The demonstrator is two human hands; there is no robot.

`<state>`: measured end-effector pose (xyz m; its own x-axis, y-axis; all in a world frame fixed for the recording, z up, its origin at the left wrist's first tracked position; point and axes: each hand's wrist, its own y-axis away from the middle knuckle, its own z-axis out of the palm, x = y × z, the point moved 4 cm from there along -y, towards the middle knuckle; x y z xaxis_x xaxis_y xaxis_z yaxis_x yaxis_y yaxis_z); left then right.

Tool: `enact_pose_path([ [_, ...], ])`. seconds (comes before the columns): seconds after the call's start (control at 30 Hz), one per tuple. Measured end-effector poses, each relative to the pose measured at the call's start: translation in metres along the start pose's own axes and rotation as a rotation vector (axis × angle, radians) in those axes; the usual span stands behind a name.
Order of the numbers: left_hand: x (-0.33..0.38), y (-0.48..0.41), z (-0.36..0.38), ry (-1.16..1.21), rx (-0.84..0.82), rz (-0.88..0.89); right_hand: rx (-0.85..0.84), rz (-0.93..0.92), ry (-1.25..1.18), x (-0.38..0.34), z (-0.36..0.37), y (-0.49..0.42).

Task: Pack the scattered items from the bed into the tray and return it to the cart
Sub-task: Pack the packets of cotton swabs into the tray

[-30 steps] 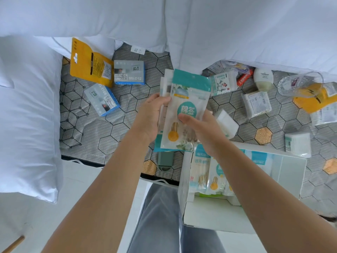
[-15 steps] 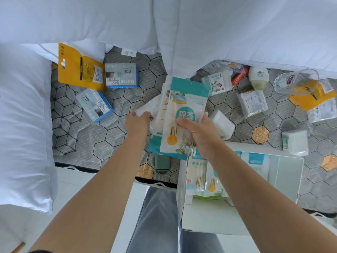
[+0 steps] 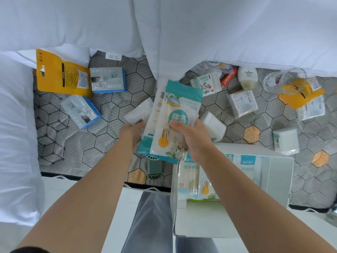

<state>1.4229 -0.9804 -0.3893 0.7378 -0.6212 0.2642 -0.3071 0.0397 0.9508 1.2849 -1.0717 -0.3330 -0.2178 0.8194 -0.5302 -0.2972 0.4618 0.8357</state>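
The grey hexagon-quilted mattress (image 3: pixel 116 99) carries the white rectangular tray (image 3: pixel 279 172) at its near edge. The stack of teal-and-white cotton-swab packets (image 3: pixel 175 114) sits above the mattress, just beyond the tray's left corner. The right hand (image 3: pixel 191 137) pinches its lower right part, thumb in front. The left hand (image 3: pixel 132 133) grips a small white barcoded sachet (image 3: pixel 139 114) at the stack's left edge.

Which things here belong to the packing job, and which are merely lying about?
Job: teal-topped cotton-swab pouches in right hand; clear barcoded sachet in left hand; white rectangular tray; white plastic bottle.
Bystanders: white pillows; grey hexagon-quilted mattress.
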Motion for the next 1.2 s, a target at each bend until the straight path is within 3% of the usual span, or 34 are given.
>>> enact_pose_path([
  [0.23,0.014,0.008,-0.016,0.169,-0.089,0.154,-0.012,0.041,-0.024,0.0,-0.002,0.001],
  [0.43,0.036,0.027,-0.032,0.192,-0.061,0.246,-0.027,0.072,-0.017,-0.004,-0.004,0.008],
  [0.63,0.038,0.063,-0.02,0.211,-0.209,0.28,-0.108,0.033,-0.111,-0.013,-0.011,0.022],
  [0.87,0.015,0.112,0.003,0.052,-0.414,0.385,-0.249,0.035,-0.117,-0.019,-0.051,0.052],
  [1.03,-0.017,0.132,0.016,0.026,-0.384,0.421,-0.266,0.027,-0.195,-0.011,-0.1,0.078],
  [1.2,-0.047,0.164,0.03,-0.028,-0.404,0.577,-0.289,0.032,-0.187,0.004,-0.144,0.105],
])
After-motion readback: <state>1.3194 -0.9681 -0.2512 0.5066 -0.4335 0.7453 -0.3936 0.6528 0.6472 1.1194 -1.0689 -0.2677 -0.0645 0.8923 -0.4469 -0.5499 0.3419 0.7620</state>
